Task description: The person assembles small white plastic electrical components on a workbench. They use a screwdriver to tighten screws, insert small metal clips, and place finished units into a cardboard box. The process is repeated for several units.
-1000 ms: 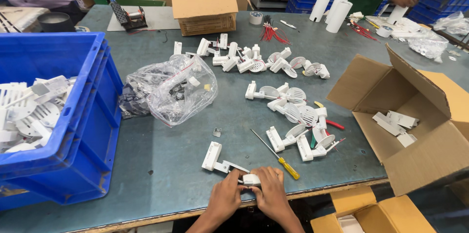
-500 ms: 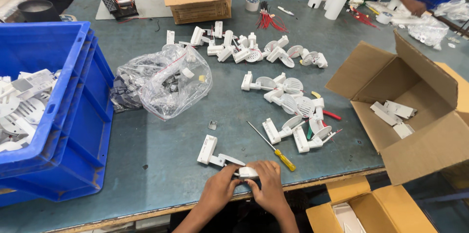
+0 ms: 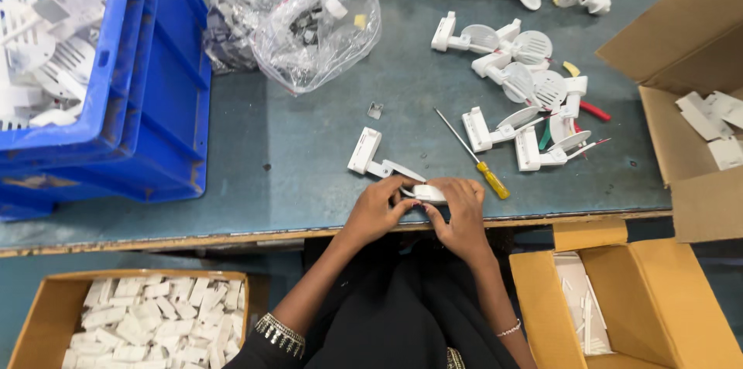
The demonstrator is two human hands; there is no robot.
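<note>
Assembly step, apparently: left hand [image 3: 377, 210] and right hand [image 3: 462, 214] both grip small white part [image 3: 427, 193] at counter [image 3: 309, 160] edge; seating calls for steady alignment.

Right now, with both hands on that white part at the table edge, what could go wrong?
The white part sits between the left hand and right hand right at the table edge, so a slip could drop it onto the lap or floor. The screwdriver lies just beside the right hand; a nudge might roll it off. The small metal clip lies loose and alone, so it could easily get lost.
</note>
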